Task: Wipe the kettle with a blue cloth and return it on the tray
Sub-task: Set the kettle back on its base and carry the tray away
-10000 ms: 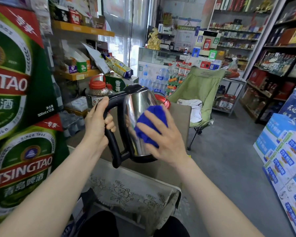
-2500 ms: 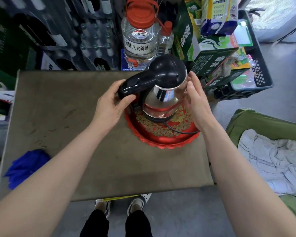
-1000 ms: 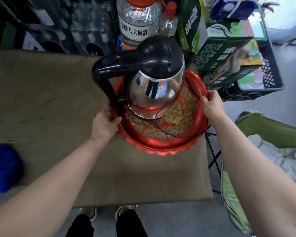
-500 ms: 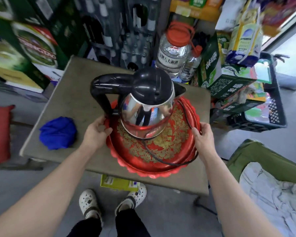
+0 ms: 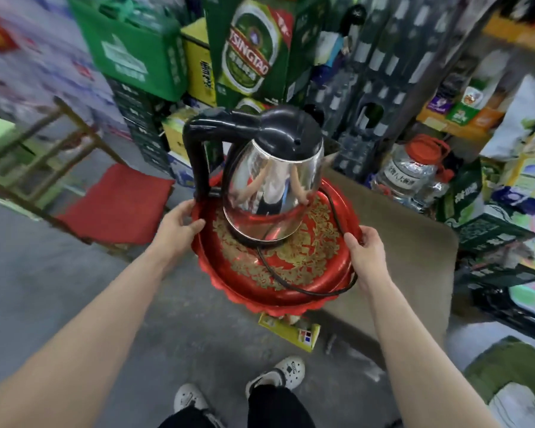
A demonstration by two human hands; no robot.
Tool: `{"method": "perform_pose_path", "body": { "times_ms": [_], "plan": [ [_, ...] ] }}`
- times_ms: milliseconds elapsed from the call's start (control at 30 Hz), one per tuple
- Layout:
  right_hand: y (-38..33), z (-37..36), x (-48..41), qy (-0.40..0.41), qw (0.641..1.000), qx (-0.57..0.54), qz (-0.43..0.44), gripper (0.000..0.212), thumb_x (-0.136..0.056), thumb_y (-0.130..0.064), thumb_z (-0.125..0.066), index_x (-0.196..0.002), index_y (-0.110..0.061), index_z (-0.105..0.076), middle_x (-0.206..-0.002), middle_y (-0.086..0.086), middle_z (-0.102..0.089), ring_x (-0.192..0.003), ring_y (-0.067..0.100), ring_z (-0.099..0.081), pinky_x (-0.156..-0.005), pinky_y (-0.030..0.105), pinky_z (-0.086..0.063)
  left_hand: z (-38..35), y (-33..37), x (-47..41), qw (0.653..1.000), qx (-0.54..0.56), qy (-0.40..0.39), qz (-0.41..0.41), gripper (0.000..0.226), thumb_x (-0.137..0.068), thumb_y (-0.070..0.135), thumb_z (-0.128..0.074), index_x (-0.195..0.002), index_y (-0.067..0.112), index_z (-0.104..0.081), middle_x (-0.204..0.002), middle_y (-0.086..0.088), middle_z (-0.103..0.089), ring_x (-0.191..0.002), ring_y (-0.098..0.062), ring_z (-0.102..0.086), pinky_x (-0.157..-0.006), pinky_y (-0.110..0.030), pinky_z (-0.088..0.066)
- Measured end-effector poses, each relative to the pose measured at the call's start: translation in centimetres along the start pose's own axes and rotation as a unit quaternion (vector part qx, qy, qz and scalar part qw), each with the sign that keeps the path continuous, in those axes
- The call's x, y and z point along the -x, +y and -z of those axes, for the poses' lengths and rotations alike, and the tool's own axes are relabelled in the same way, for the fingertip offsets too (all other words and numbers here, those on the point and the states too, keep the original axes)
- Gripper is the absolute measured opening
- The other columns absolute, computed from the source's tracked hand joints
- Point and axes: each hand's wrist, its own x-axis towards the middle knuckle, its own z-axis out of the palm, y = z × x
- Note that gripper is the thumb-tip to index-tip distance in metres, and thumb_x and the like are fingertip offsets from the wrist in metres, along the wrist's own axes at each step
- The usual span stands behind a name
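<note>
A steel kettle [image 5: 272,186] with a black lid and handle stands upright on a round red tray [image 5: 250,291] with gold patterns. Its black cord [image 5: 303,290] loops around inside the tray. My left hand [image 5: 179,225] grips the tray's left rim and my right hand [image 5: 366,251] grips its right rim. The tray is lifted off the brown table [image 5: 414,257] and hangs partly over the floor. The blue cloth is out of view.
Green beer cartons [image 5: 250,50] and dark crates are stacked behind. A red cushion [image 5: 118,203] lies on a stool at the left. A large jug with a red cap [image 5: 411,171] and boxes stand at the right. A yellow box [image 5: 288,330] lies on the floor below the tray.
Both hands have lifted the tray with the kettle off the table and carried it leftward. The view swung left, and the blue cloth dropped out of sight.
</note>
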Motion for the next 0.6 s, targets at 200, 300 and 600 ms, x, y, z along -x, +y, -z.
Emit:
{"method": "perform_pose_path", "body": {
  "times_ms": [200,300,600],
  "plan": [
    [-5.1,-9.8,5.3,-0.07,0.997,-0.015,0.029,0.02,-0.103,-0.024,-0.059,-0.121,-0.019,-0.053,-0.101,-0.003,-0.063,-0.095,0.022,-0.07,-0.091,0.045,-0.06,12.4,-1.1,2.3,0.996,0.013,0.082,-0.019,0.044,-0.092,-0.008,-0.054,-0.132,0.01,-0.052,-0.095,0.002,-0.057,-0.075,-0.011,-0.056,-0.063,-0.016,-0.051],
    [-7.5,-14.6,7.1,-0.108,0.994,-0.003,0.035,0.015,-0.101,-0.025,-0.062,-0.113,-0.022,-0.054,-0.104,0.0,-0.066,-0.1,0.026,-0.07,-0.095,0.048,-0.059,17.9,-2.2,3.0,0.991,0.04,0.129,0.001,0.047,-0.093,-0.004,-0.055,-0.138,0.009,-0.048,-0.109,-0.005,-0.055,-0.085,-0.016,-0.058,-0.07,-0.023,-0.053],
    [-15.6,-31.4,7.8,-0.206,0.973,0.049,0.093,0.03,-0.099,-0.026,-0.066,-0.126,-0.016,-0.059,-0.115,0.005,-0.067,-0.095,0.022,-0.067,-0.084,0.038,-0.058,32.0,-4.3,1.8,0.968,0.081,0.235,0.036,0.039,-0.097,0.001,-0.051,-0.133,0.016,-0.052,-0.088,-0.003,-0.061,-0.074,-0.013,-0.06,-0.057,-0.014,-0.051]
  ]
}}
